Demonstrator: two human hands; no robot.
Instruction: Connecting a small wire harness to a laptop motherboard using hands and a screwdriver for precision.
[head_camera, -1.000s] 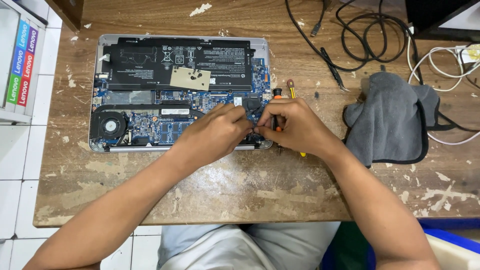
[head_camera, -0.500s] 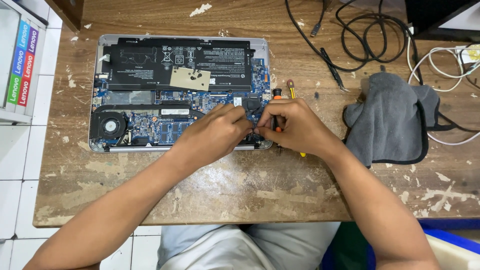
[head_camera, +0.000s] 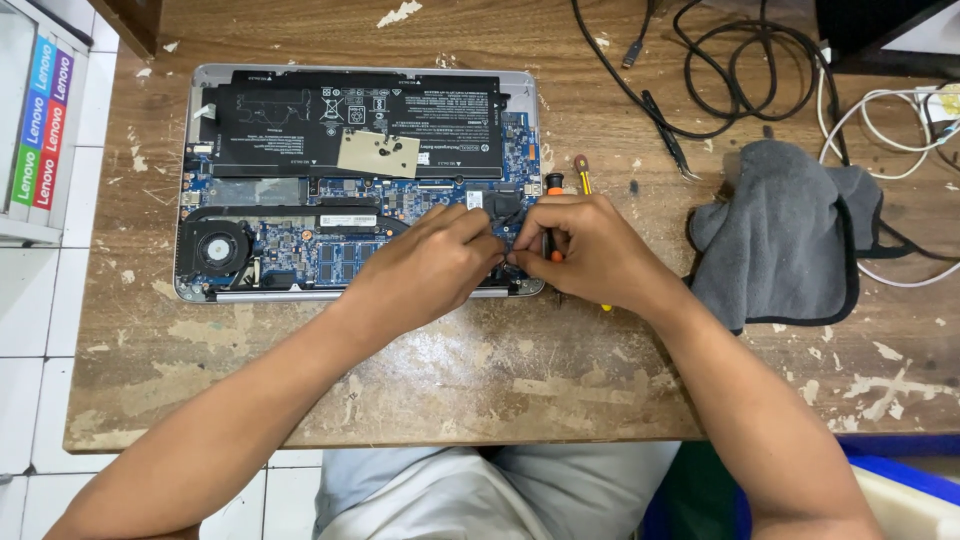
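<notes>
While the opened laptop (head_camera: 300, 200) lies bare on the wooden table (head_camera: 500, 370), the left hand (head_camera: 425, 265) pinches a part at its right corner and the right hand (head_camera: 590, 250) grips a screwdriver (head_camera: 551, 190); board, fan and battery remain installed.

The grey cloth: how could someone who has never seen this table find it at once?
Start at the opened laptop on the wooden table, then look past the right hand. The grey cloth lies crumpled there, below the black cables. It is the only soft thing.
</notes>
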